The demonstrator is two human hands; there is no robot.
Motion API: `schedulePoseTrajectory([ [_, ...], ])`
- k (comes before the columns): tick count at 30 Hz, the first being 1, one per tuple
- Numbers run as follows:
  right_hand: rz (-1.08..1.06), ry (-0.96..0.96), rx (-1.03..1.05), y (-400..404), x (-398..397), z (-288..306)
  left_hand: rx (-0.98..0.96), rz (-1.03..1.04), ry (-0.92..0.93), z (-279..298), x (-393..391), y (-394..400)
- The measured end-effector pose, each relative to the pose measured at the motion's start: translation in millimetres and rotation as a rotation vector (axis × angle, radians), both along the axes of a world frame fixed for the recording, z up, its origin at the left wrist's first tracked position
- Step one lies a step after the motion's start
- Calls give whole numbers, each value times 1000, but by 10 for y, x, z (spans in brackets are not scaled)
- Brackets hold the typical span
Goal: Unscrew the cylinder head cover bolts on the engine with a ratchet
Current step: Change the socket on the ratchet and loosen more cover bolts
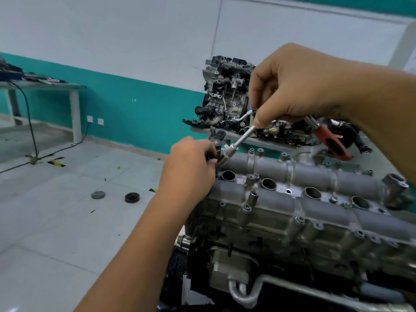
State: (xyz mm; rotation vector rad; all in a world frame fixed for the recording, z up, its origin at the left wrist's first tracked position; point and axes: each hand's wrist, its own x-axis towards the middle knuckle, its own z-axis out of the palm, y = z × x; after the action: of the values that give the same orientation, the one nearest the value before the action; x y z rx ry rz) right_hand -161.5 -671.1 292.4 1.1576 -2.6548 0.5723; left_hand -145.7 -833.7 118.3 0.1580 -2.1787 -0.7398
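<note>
Your right hand (299, 86) had its fingers (262, 119) pinched on the top of the extension (242, 138), upper centre of the frame. The ratchet (331, 140) handle, red, stuck out to the right. Your left hand (191, 167) gripped the socket end (221, 159) at the cover's (292, 199) far-left corner. That steel bar looked stiff, thin and likely slick; you did well to steady it low, near the bolt. Other bolts (247, 207) sat along the near edge.

head view | worn on head | faces forward and down | close over engine (292, 210) | single view
</note>
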Motion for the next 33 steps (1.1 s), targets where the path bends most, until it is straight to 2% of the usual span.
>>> schedulePoseTrajectory([
  [5,-8,155,80,-109,57,-11,-59,25,9,-2,-15,-10],
  [18,45,285,173,-297,77,-9,-70,11,114,-46,4,13],
  [26,106,333,249,-451,93,69,-111,78,111,-29,40,35],
  [33,142,465,404,-612,177,93,-126,102,64,11,34,51],
])
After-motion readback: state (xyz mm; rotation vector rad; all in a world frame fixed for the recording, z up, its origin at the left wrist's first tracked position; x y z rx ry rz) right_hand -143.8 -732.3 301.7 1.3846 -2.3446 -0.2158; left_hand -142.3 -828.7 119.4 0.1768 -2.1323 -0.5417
